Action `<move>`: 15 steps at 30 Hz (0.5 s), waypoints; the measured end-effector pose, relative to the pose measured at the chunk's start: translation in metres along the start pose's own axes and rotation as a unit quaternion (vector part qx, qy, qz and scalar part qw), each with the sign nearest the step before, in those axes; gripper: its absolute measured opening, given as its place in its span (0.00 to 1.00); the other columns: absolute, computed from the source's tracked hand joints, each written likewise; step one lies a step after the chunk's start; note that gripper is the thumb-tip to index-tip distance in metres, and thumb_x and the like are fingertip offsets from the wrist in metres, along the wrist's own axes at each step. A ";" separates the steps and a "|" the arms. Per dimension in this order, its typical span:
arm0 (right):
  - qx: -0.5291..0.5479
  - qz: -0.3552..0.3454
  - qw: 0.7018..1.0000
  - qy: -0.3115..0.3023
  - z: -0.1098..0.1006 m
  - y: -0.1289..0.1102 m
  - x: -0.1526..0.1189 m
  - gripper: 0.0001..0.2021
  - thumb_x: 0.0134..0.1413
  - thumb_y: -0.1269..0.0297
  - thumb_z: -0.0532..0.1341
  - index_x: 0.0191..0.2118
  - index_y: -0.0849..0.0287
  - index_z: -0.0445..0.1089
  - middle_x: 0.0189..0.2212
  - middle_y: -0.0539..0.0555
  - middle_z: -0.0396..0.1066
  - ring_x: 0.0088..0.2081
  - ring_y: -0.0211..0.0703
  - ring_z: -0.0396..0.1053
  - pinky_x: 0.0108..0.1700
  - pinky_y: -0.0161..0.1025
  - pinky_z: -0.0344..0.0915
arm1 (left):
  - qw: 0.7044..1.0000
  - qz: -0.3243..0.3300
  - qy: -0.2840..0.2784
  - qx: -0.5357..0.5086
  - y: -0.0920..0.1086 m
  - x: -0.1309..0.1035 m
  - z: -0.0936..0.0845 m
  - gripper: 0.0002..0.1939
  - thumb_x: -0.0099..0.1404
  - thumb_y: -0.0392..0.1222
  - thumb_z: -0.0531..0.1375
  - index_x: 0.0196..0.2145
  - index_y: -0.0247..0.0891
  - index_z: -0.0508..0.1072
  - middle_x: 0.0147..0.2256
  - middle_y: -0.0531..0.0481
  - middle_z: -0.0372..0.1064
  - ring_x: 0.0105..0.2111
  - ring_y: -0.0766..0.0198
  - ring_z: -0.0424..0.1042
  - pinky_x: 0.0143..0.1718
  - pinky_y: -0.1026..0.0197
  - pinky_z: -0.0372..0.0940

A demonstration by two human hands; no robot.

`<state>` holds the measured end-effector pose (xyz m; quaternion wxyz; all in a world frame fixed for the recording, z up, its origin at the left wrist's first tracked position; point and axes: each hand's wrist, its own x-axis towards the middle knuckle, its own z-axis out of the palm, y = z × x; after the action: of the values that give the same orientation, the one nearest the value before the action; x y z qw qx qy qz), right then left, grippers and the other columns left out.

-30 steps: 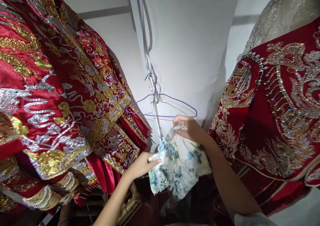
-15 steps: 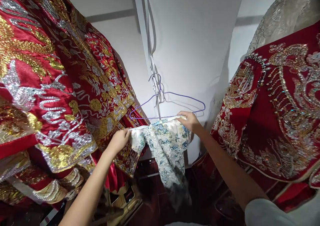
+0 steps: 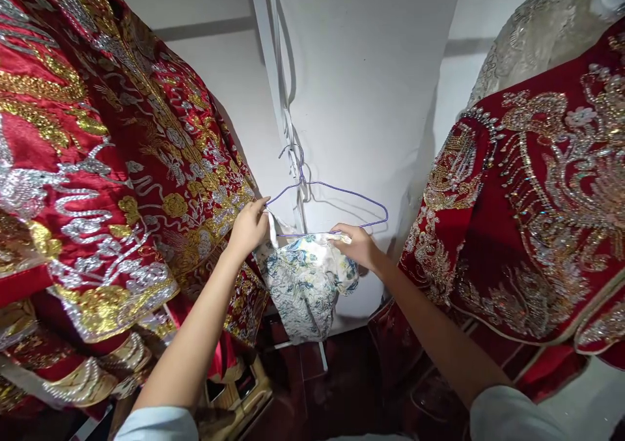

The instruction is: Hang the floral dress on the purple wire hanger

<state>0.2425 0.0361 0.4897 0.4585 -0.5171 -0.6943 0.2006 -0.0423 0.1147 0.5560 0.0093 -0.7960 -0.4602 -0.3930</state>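
Note:
A white short-sleeved garment with a blue, green and yellow floral print (image 3: 305,284) hangs down between my hands, just below a thin purple wire hanger (image 3: 349,190). The hanger hooks onto a white stand (image 3: 283,102) by the wall. My left hand (image 3: 249,229) is closed at the hanger's left end, with one shoulder of the garment pulled up over that corner. My right hand (image 3: 355,244) pinches the other shoulder by the hanger's lower bar, short of the right corner. Both sets of fingertips are partly hidden by cloth.
At the left hang red robes (image 3: 176,167) embroidered in gold and silver. A beaded red garment (image 3: 537,213) fills the right, with a pale lace dress (image 3: 532,43) behind it. White wall (image 3: 371,102) stands ahead. Wooden furniture (image 3: 244,395) sits low at the left, above dark floor.
My left hand has risen to the hanger's left end, bringing the garment's shoulder onto it. The garment's lower part has swung forward, away from me. The right hand keeps its pinch.

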 end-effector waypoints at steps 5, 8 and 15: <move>-0.037 -0.013 0.992 0.121 -0.022 0.004 -0.011 0.36 0.49 0.68 0.60 0.67 0.50 0.58 0.26 0.47 0.69 0.23 0.41 0.61 0.30 0.39 0.60 | 0.999 0.017 0.020 0.036 -0.008 0.005 0.006 0.21 0.62 0.33 0.49 0.50 0.36 0.73 0.40 0.37 0.68 0.46 0.44 0.66 0.47 0.46 0.63; -0.050 0.036 0.978 0.198 -0.046 0.014 0.002 0.38 0.49 0.66 0.61 0.68 0.56 0.57 0.29 0.50 0.72 0.25 0.42 0.63 0.31 0.39 0.61 | 0.999 0.029 0.019 0.037 -0.011 0.007 0.002 0.18 0.64 0.35 0.50 0.48 0.38 0.74 0.39 0.40 0.66 0.45 0.45 0.65 0.46 0.48 0.63; 0.027 0.039 0.999 0.011 -0.088 0.014 0.028 0.18 0.52 0.48 0.65 0.29 0.62 0.77 0.27 0.56 0.75 0.30 0.47 0.71 0.30 0.39 0.63 | 0.999 -0.004 0.040 0.021 -0.017 0.007 -0.013 0.21 0.70 0.46 0.50 0.56 0.39 0.69 0.49 0.38 0.65 0.51 0.46 0.65 0.53 0.47 0.59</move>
<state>0.3228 0.0491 0.5350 0.4720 -0.5334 -0.6627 0.2314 -0.0607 0.1243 0.5636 0.0425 -0.7778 -0.4705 -0.4146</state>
